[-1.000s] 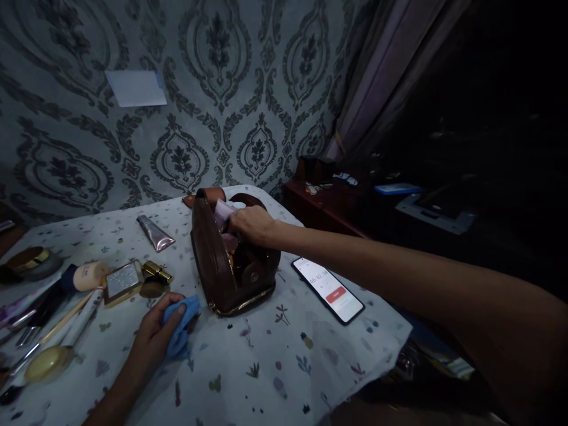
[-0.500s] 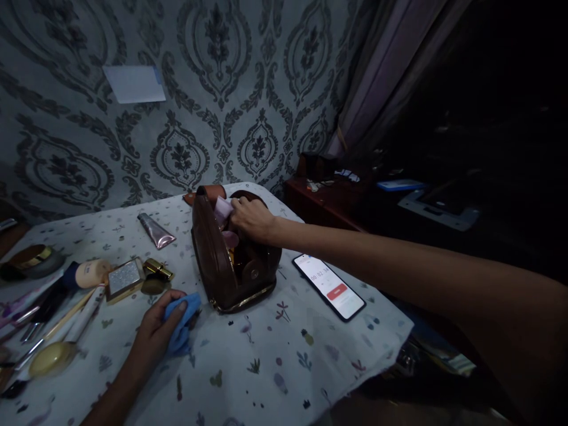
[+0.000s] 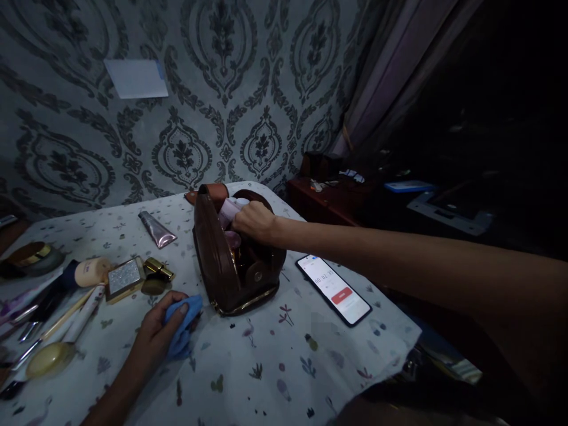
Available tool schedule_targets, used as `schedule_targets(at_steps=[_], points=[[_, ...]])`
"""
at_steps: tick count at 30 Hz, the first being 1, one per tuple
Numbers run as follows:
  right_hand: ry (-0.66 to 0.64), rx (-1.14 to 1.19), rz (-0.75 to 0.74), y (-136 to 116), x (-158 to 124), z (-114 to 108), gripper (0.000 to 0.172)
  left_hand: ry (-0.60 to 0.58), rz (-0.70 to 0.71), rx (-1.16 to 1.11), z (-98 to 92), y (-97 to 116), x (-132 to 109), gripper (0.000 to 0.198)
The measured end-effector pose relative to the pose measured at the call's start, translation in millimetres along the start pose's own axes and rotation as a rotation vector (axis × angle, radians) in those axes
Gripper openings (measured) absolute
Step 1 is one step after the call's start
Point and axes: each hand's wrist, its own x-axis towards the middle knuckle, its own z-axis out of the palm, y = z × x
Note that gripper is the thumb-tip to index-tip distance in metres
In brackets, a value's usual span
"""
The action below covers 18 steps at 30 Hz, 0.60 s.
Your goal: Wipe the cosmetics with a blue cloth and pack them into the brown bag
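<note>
A brown cosmetic bag stands unzipped on the table, its mouth facing me. My right hand reaches into the bag from the right with its fingers curled down; the fingertips and whatever they grip are hidden. Right beside those fingers, a pale pink tube leans inside the bag, with a small pink item below it. In my left hand a crumpled blue cloth is pinched between thumb and fingers, just above the tabletop in front of the bag.
A phone running a timer lies right of the bag, under my right forearm. Behind on the left rests a silvery-pink tube. A glittery compact, a gold lipstick, a beige bottle and several brushes crowd the left side.
My right hand has shifted slightly down in the bag, and a white round end now shows beside the pink tube. The left hand still holds the cloth in place. The view has tilted slightly.
</note>
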Motion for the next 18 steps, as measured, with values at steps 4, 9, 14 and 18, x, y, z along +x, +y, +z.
schedule_targets(at_steps=[4,9,14,18], points=[[0.037,-0.071,-0.057,1,0,3,0.031,-0.028,0.003,0.007,-0.3,0,0,0.053],[0.057,-0.083,-0.057,0,3,6,0.034,-0.022,0.023,0.034,-0.9,1,-1,0.048],[0.032,0.014,-0.032,-2,5,9,0.032,-0.050,0.066,0.075,-3.6,-1,-1,0.049],[-0.028,0.040,-0.061,-6,4,12,0.029,-0.046,0.108,0.122,-3.7,-2,0,0.047]])
